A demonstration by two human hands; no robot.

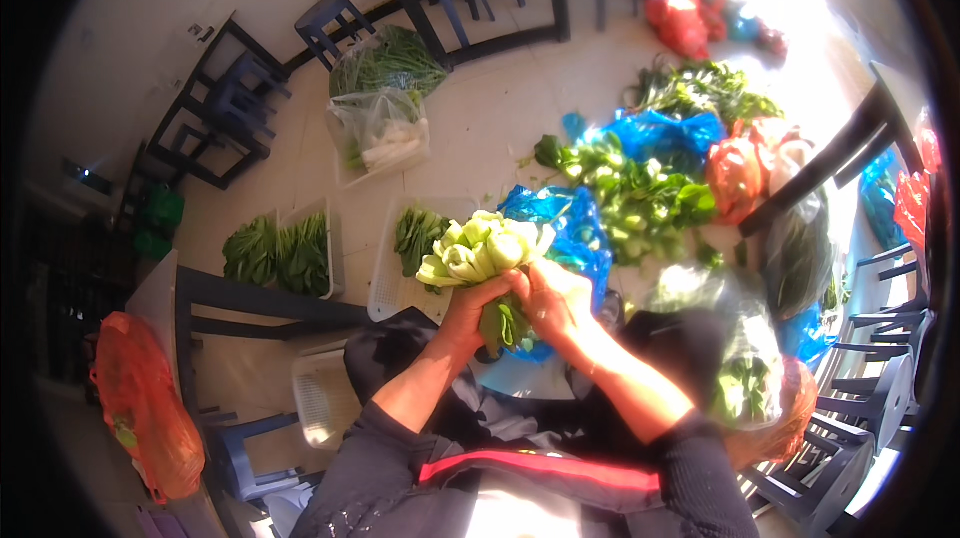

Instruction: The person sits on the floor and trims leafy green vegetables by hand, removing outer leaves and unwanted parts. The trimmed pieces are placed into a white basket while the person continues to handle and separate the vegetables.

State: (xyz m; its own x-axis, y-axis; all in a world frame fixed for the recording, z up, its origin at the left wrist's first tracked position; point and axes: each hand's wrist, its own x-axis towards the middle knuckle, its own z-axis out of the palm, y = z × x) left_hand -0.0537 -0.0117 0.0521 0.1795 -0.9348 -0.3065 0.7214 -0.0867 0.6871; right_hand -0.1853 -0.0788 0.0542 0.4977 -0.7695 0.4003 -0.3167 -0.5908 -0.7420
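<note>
Both hands hold one bunch of pale green bok choy [485, 246] in front of me, stems pointing away and darker leaves hanging down between my wrists. My left hand [468, 310] grips the bunch from below on the left. My right hand [556, 300] closes on it from the right, fingers against the stems. Under the bunch lies a blue plastic bag [578, 228] on the floor. Dark sleeves cover my forearms, pushed up past the wrists.
White baskets [390, 288] with leafy greens [278, 253] stand on the tiled floor at left. A pile of bok choy [640, 193] and blue and red bags [735, 173] lie at right. Dark stools [335, 23] and table frames ring the space. An orange bag [140, 408] sits lower left.
</note>
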